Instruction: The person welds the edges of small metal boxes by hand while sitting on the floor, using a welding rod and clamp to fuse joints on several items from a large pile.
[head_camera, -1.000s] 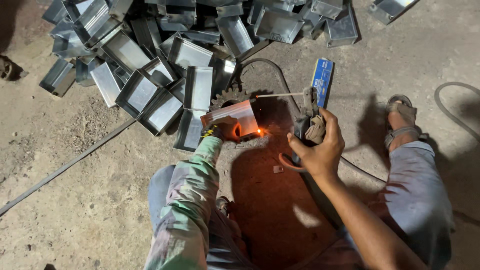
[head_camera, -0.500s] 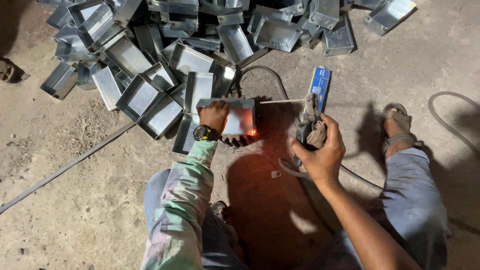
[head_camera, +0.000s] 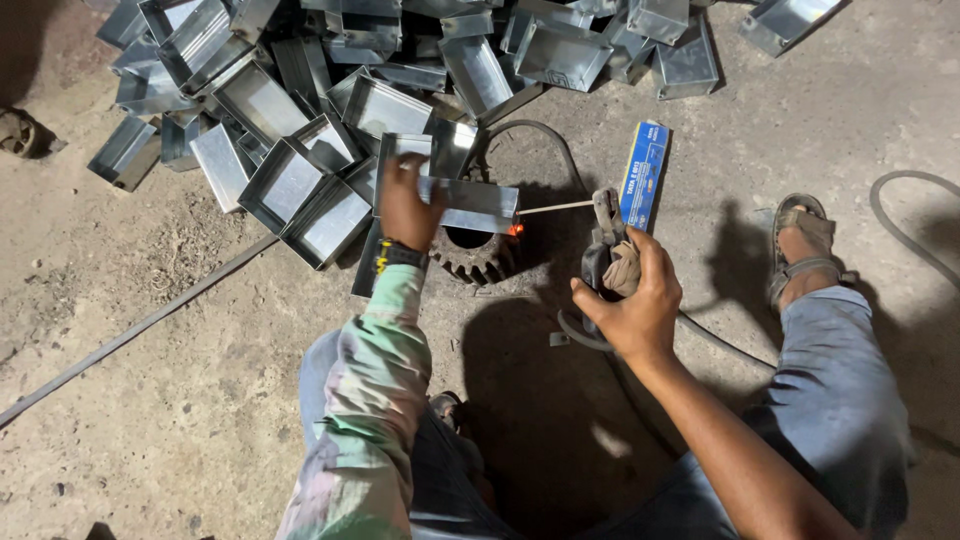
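Seen from above, a person's left hand grips a shiny sheet-metal box held on a toothed gear wheel on the floor, while the right hand is closed round a welding electrode holder. Its rod touches the box's corner, glowing orange, so this weld looks under way; many similar metal boxes lie piled just beyond.
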